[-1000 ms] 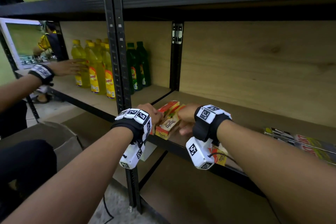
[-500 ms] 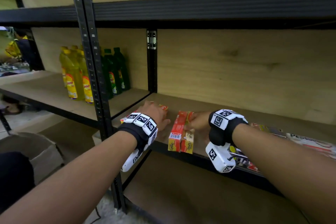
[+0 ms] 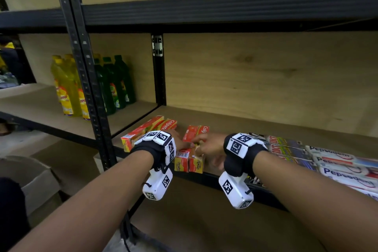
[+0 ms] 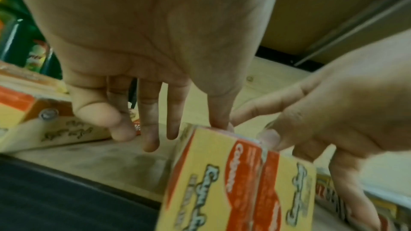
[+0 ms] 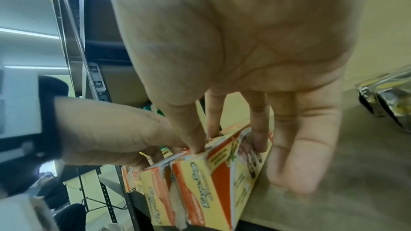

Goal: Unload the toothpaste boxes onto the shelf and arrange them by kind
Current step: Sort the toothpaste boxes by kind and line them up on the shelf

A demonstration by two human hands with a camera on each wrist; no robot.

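Note:
A pair of red-and-yellow Colgate boxes point(image 3: 190, 149) lies at the front edge of the wooden shelf point(image 3: 245, 125). My right hand point(image 3: 204, 147) pinches the pair's near top with thumb and fingers point(image 5: 258, 140) on the Colgate pair point(image 5: 211, 191). From the left, my left hand point(image 3: 180, 143) reaches in with straight fingers point(image 4: 151, 129); one fingertip touches the top of the pair point(image 4: 233, 182). A second Colgate pair point(image 3: 151, 129) lies just left of it. White Pepsodent boxes point(image 3: 337, 161) lie flat at the right.
Yellow bottles point(image 3: 67, 88) and green bottles point(image 3: 114, 84) stand on the neighbouring shelf bay, beyond a black upright post point(image 3: 88, 80). Dark flat packs point(image 3: 286, 145) lie between my right wrist and the Pepsodent. A cardboard box point(image 3: 36, 182) sits on the floor at lower left.
My left hand has left the left-hand Colgate pair and moved right onto the middle pair. My right hand has stayed on that pair, which now lies square to the shelf edge.

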